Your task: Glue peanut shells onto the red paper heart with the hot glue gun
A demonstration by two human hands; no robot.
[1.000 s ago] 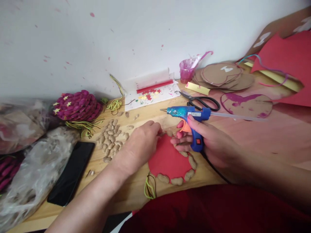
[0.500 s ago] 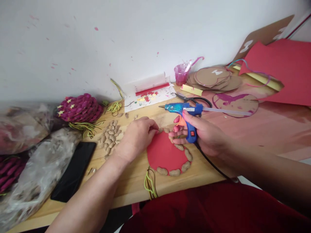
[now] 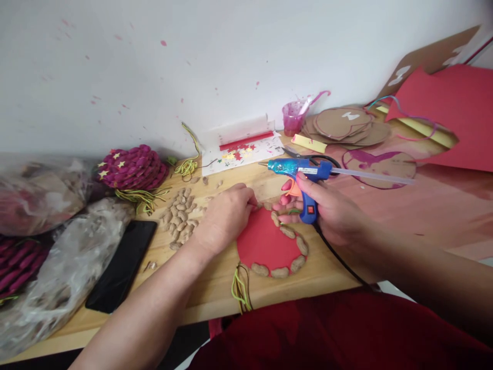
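Note:
My right hand point(image 3: 327, 205) is wrapped round the handle of a blue glue gun point(image 3: 295, 167), whose nozzle points left and whose clear glue stick juts out behind. Below it lies a red heart-shaped piece point(image 3: 265, 241) with peanuts point(image 3: 302, 245) along its right and lower edges. My left hand point(image 3: 229, 213) rests at the heart's upper left edge, fingertips pinched on a peanut point(image 3: 259, 206) that they largely hide. Left of this hand is a loose pile of peanuts point(image 3: 180, 216). Green and brown strings point(image 3: 239, 290) trail from the heart's lower left.
At left are a black phone point(image 3: 121, 266), plastic bags point(image 3: 73, 257) and stacked purple peanut pieces point(image 3: 134, 168). Behind are star confetti on white paper point(image 3: 215, 166), scissors point(image 3: 290, 153), a pink-stained cup point(image 3: 293, 121) and cardboard shapes point(image 3: 342, 123). A black cord point(image 3: 339, 257) runs from the gun.
The whole view has shifted slightly, so things appear a little further right. Both hands keep their grip and nearly the same place over the heart.

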